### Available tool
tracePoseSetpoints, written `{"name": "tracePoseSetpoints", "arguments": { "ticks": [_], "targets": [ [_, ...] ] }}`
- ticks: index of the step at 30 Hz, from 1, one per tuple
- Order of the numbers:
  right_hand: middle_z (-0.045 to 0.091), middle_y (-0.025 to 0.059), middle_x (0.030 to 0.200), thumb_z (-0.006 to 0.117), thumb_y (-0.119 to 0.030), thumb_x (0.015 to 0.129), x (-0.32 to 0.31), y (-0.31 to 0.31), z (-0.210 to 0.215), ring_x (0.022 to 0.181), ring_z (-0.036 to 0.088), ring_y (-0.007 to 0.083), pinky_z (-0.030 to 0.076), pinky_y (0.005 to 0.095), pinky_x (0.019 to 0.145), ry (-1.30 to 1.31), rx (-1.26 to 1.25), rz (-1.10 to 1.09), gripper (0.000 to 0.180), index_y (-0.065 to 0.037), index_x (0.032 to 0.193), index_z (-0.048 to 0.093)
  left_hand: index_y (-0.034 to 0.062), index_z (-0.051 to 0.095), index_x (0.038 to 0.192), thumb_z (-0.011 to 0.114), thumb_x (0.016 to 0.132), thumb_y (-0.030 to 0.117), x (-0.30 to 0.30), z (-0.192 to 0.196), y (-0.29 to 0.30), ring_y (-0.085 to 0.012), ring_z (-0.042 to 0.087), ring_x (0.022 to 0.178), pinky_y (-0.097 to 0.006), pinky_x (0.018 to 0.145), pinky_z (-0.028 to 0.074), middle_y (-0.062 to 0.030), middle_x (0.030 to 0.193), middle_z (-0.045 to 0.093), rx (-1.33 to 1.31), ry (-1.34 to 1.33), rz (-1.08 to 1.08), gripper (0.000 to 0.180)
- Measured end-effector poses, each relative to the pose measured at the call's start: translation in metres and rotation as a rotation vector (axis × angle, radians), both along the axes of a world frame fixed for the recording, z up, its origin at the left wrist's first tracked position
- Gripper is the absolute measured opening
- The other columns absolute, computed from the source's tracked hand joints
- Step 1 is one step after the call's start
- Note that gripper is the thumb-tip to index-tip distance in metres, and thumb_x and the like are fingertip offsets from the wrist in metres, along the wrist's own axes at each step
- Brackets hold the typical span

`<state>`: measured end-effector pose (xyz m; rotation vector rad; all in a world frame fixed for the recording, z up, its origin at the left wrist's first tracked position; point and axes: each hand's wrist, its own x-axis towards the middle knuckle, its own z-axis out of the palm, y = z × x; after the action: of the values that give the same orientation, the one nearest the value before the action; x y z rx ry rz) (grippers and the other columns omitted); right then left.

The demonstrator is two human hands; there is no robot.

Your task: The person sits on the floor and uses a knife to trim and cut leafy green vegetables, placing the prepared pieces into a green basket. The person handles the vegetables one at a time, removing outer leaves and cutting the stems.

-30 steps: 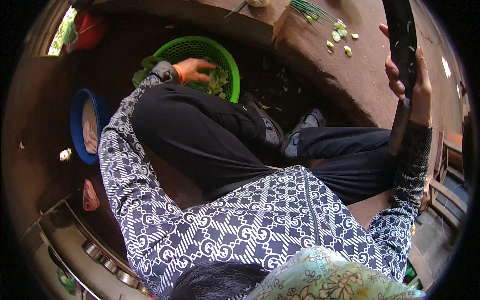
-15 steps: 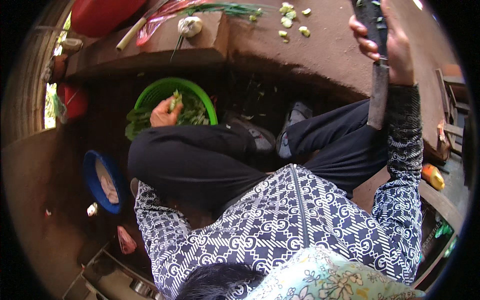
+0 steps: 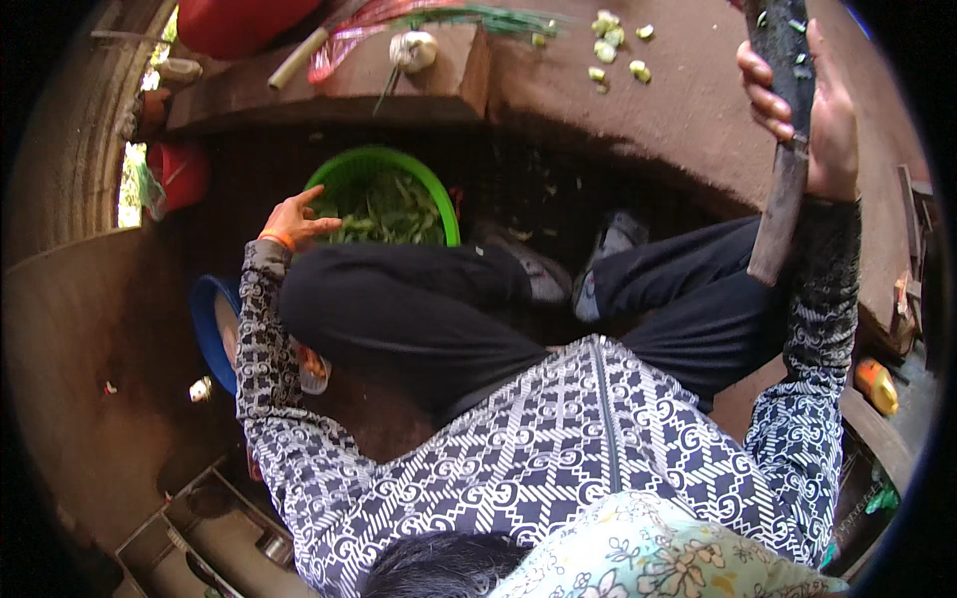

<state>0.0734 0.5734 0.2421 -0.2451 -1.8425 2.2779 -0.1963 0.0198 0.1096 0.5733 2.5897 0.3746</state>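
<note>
My left hand (image 3: 302,221) is at the left rim of a green plastic basket (image 3: 451,204), fingers spread and nothing seen in them. Cut green leaves (image 3: 394,207) lie inside the basket; my left knee hides its near side. On the right, raised over the brown ledge, my right hand (image 3: 829,130) is closed round a knife (image 3: 781,204). The wooden handle points down toward my right knee. Green bits cling to the dark blade, whose upper end runs out of view.
Pale green slices (image 3: 606,40) lie on the brown ledge (image 3: 638,120). A garlic bulb (image 3: 414,52) and a wooden handle (image 3: 297,58) rest on the block at the back left. A blue basin (image 3: 209,324) stands partly behind my left sleeve, and a yellow-orange bottle (image 3: 876,386) lies at right.
My left hand has moved left from the leaves to the basket's rim, spread its fingers and let go of a piece of greens. My right hand still grips the knife. The view has shifted slightly.
</note>
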Motion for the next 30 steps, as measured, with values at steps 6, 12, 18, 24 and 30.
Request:
{"name": "tracePoseSetpoints", "arguments": {
  "ticks": [6,12,18,24,30],
  "targets": [
    [0.046,-0.0012,0.078,0.026,-0.057,0.106,0.012,-0.026,0.031,0.049,0.04,-0.0001,0.036,0.0126,0.038,0.163,-0.209,-0.004,0.069,-0.004,0.15,0.036,0.0039,0.068,0.123,0.075,0.088,0.026,-0.062,0.103,0.117,-0.0112,0.066,0.064,-0.026,0.053,0.054,-0.0095,0.094,0.074,0.406,0.05,-0.023,0.042],
    [0.047,-0.0009,0.074,0.023,-0.06,0.104,0.018,-0.051,0.07,0.047,0.038,0.0007,0.034,0.0142,0.037,0.151,-0.223,-0.128,0.074,-0.002,0.147,0.039,0.0039,0.074,0.112,0.074,0.089,0.03,-0.14,0.148,0.287,-0.0118,0.07,0.075,-0.027,0.067,0.057,-0.0084,0.093,0.075,0.804,0.225,-0.037,0.035],
    [0.042,0.0017,0.069,0.026,-0.063,0.103,0.017,-0.056,0.084,0.042,0.035,0.0047,0.034,0.0179,0.034,0.139,-0.501,-0.192,0.078,-0.004,0.154,0.023,0.0117,0.061,0.136,0.085,0.073,0.051,-0.208,0.1,0.452,-0.0244,0.066,0.114,-0.035,0.097,0.053,-0.0142,0.126,0.067,0.615,0.411,0.092,0.078],
    [0.045,0.0044,0.07,0.028,-0.066,0.101,0.009,-0.049,0.083,0.041,0.037,0.007,0.036,0.0201,0.034,0.033,-0.567,-0.26,0.081,-0.004,0.154,0.022,0.0213,0.038,0.152,0.093,0.056,0.043,-0.213,0.035,0.536,-0.0356,0.044,0.136,-0.047,0.114,0.037,-0.018,0.148,0.045,0.575,0.339,-0.09,0.113],
    [0.046,0.0046,0.071,0.027,-0.066,0.101,0.004,-0.033,0.074,0.042,0.039,0.0065,0.037,0.0197,0.034,0.055,-0.544,-0.24,0.081,-0.005,0.154,0.023,0.0323,0.052,0.131,0.08,0.067,0.022,-0.2,0.024,0.527,-0.0426,0.055,0.113,-0.048,0.094,0.05,-0.0205,0.119,0.051,0.546,0.647,-0.05,0.071]
  ]
}}
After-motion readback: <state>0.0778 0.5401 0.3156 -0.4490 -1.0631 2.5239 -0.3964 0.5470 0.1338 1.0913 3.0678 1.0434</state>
